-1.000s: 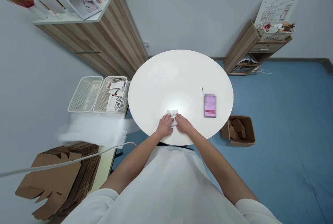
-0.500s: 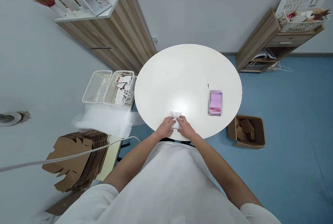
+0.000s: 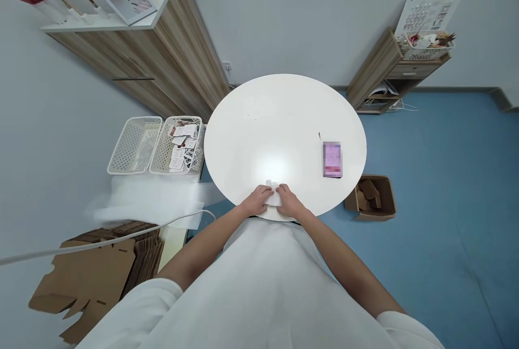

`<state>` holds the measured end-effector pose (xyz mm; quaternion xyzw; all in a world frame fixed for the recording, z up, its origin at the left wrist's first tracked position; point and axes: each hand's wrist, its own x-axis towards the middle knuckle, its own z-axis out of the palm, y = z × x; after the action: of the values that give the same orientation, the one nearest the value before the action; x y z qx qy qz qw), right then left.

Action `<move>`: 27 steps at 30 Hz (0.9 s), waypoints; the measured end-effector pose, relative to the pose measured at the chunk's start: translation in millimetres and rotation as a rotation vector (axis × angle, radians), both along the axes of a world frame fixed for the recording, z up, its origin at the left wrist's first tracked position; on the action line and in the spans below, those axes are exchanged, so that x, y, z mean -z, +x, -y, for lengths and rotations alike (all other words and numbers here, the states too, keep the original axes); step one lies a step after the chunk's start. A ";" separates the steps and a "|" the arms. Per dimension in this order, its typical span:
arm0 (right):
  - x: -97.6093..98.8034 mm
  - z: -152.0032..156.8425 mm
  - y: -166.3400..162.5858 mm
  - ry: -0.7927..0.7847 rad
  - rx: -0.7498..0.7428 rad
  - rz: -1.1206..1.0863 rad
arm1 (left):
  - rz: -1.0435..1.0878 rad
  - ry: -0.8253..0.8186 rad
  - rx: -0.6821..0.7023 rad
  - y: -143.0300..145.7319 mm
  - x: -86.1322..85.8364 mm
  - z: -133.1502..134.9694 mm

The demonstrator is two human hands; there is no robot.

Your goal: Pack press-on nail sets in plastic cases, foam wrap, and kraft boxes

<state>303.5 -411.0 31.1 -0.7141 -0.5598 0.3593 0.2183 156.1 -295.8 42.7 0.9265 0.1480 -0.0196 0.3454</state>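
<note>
A small folded white sheet point(image 3: 273, 198), soft-looking like wrapping material, lies at the near edge of the white oval table point(image 3: 284, 111). My left hand point(image 3: 257, 201) grips its left side with curled fingers. On the opposite side, my right hand point(image 3: 289, 202) pinches it, thumb and fingertips close to the middle. A narrow flap of the sheet stands up between the hands at the far end. Whether anything is wrapped inside cannot be seen. To the right on the table lies a flat pink-purple rectangular item point(image 3: 332, 160), its face blurred out.
Left of the table are two white mesh baskets, one bare point(image 3: 133, 143) and one with printed cards point(image 3: 178, 149). White sheets point(image 3: 146, 198) and flattened cardboard boxes point(image 3: 93, 268) lie nearer me. A white cable point(image 3: 109, 241) crosses there. An open carton point(image 3: 371, 198) stands on the floor at right.
My view has turned slightly, shifting the surroundings. Both hands stay on the white sheet, and its far end now looks narrower and more bunched between my fingers.
</note>
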 end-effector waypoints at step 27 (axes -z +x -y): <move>6.6 -41.1 -7.2 -0.106 0.793 -0.050 | 0.059 -0.280 -0.690 45.1 35.4 -26.6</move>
<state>296.2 -369.9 24.5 -0.8761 -0.2160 0.2930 0.3162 201.2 -269.1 7.3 0.7661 0.4372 0.1048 0.4593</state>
